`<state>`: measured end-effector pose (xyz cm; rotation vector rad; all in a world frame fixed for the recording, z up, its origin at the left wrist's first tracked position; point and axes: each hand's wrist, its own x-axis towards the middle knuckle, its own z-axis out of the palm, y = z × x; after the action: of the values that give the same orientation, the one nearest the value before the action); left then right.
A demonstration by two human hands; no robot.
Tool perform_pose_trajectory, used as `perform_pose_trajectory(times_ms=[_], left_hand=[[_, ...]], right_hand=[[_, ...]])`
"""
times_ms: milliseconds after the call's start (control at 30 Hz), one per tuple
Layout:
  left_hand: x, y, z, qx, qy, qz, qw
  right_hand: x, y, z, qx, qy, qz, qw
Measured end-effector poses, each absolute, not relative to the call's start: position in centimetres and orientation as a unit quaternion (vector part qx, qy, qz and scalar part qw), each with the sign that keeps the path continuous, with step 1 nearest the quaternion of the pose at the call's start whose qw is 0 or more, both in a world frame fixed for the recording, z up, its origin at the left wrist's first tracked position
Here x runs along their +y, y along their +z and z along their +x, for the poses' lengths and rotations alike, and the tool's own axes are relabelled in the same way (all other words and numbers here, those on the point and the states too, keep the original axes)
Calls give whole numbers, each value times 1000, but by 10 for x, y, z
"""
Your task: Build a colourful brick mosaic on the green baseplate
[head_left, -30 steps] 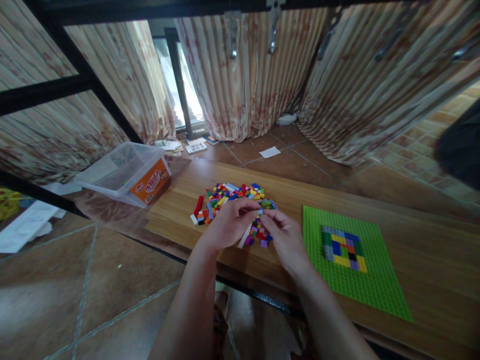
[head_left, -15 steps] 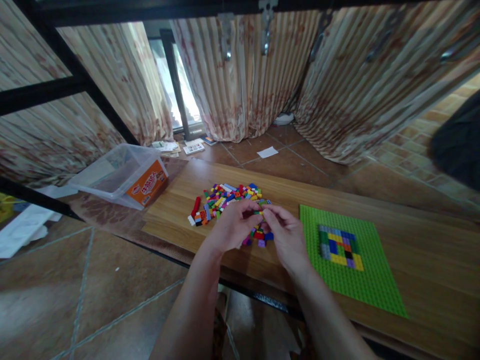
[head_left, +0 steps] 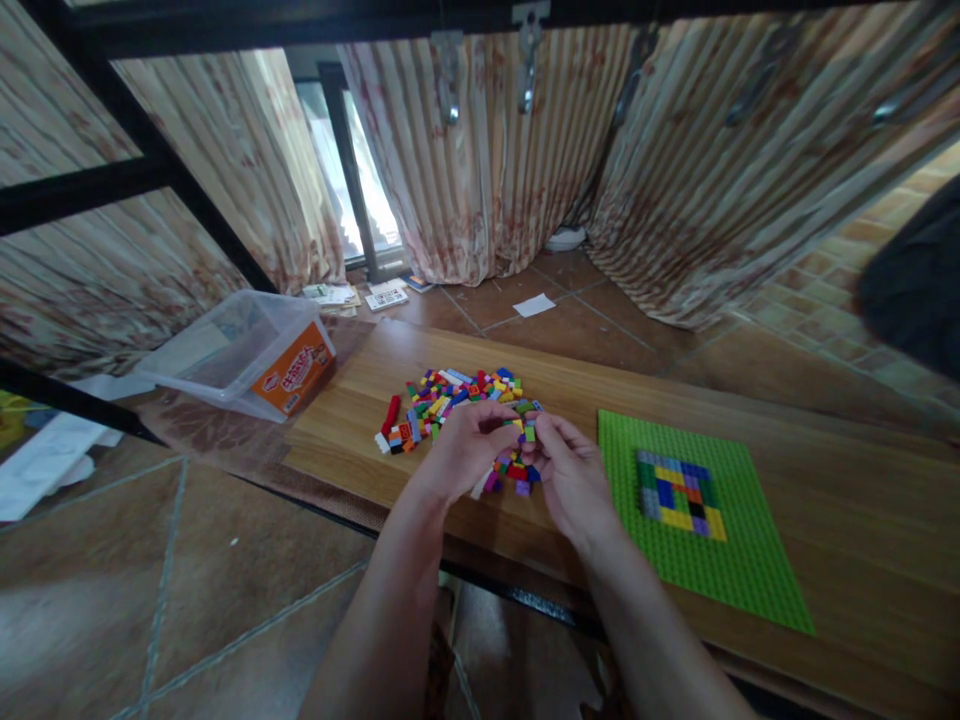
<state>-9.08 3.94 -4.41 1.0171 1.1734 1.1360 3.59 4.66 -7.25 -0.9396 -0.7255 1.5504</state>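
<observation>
Over the near side of a pile of loose toy bricks (head_left: 442,393), my left hand (head_left: 469,455) and my right hand (head_left: 576,475) meet almost fingertip to fingertip. Both are closed in a pinch. A small green brick (head_left: 529,433) shows at the right thumb and fingertips. By the left thumb tip there is a bit of yellow, partly covered by the fingers. To the right of my hands lies a green baseplate (head_left: 742,570), bearing a flat patch of mixed-colour bricks (head_left: 679,495) pressed together.
A clear plastic bin (head_left: 225,370) with an orange label stands left of the wooden tabletop (head_left: 862,520). Papers (head_left: 386,296) lie on the floor by the striped curtains (head_left: 487,170). Black metal bars (head_left: 150,170) frame the left and top. A dark shape (head_left: 915,280) is at far right.
My fingertips have parted slightly, and the small green brick now shows more plainly at the right fingertips. The pile and baseplate stay as they were.
</observation>
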Motion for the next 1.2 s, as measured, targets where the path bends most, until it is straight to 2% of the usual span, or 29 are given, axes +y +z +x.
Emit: perform_pose_trajectory(times_ms=[467,700,833,1067,1200], left_hand=[[41,-50,-92,521,478,460,537],[42,-49,-95,527,478,426,559],[42,-47,-102,546,494,380,560],[40,-50,-108,544,486,414,544],[41,-49,-105,552,481,459,503]], right_hand=[[46,-75,37,-306,661,-416,545],[47,-77,40,-298,675,-412,534],[54,-85,46,-380,574,-469,553],[57,-94,54,-657,334,-535,412],[55,-89,55,-678,304,-530,408]])
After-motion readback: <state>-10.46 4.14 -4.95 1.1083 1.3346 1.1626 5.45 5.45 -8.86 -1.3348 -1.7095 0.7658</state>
